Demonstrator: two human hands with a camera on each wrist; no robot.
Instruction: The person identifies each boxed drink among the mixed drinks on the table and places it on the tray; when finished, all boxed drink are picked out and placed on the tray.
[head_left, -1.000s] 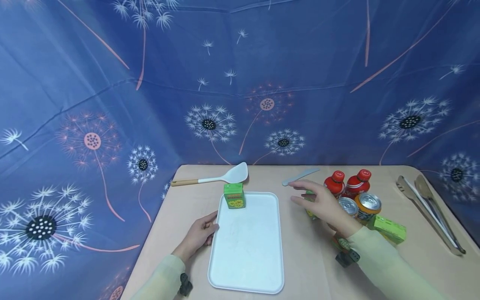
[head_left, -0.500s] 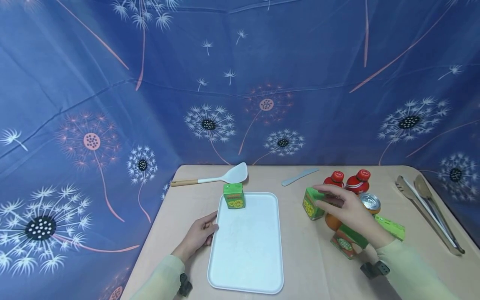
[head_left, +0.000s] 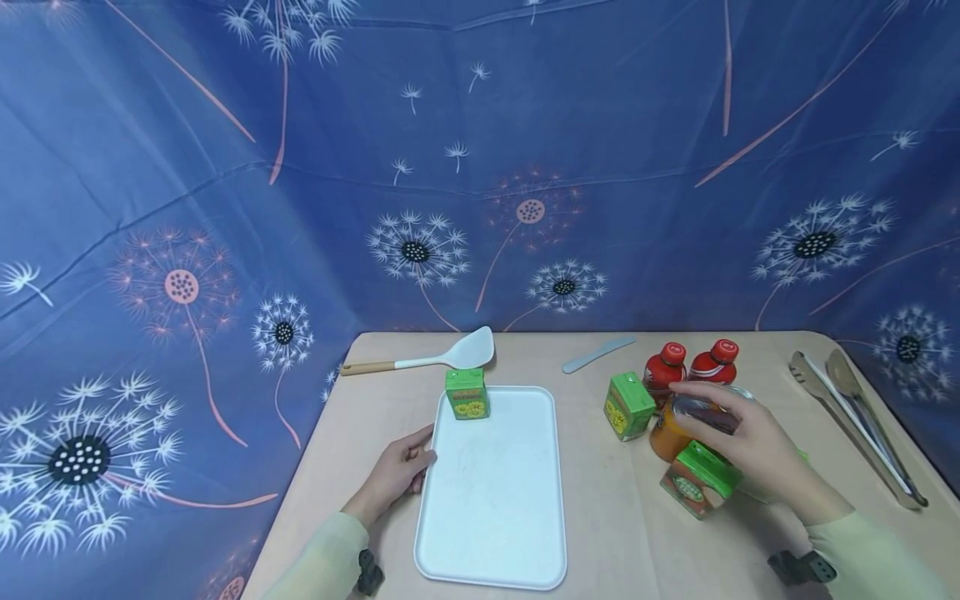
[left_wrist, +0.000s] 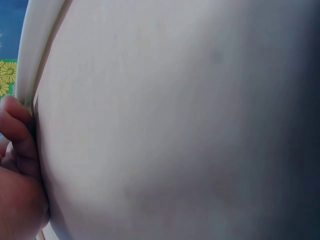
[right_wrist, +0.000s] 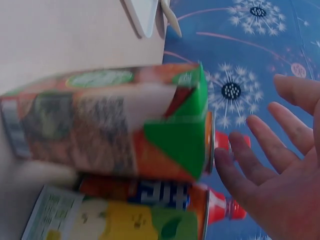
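Observation:
My left hand [head_left: 393, 472] holds the left edge of a white tray [head_left: 491, 500], its fingers curled at the rim. In the left wrist view those fingers [left_wrist: 17, 130] meet the tray's rim [left_wrist: 37, 45]. A green drink carton with yellow flowers [head_left: 467, 396] stands at the tray's far left corner. My right hand [head_left: 750, 442] hovers over an orange drink can [head_left: 667, 437], fingers spread and nothing held. Below it stands a green and brown drink carton [head_left: 701, 481], which fills much of the right wrist view. The hand hides part of the cans.
Another flowered carton [head_left: 628, 407] and two red-capped bottles [head_left: 666, 367] stand around the cans. A yellow-green carton [right_wrist: 125, 220] shows in the right wrist view. A spatula [head_left: 450, 352] and a pale knife [head_left: 598, 355] lie at the back; metal utensils [head_left: 862, 425] lie far right.
My right hand has drawn back toward the right and nearer to me, from beside the flowered carton to above the can. The left hand and tray have stayed put.

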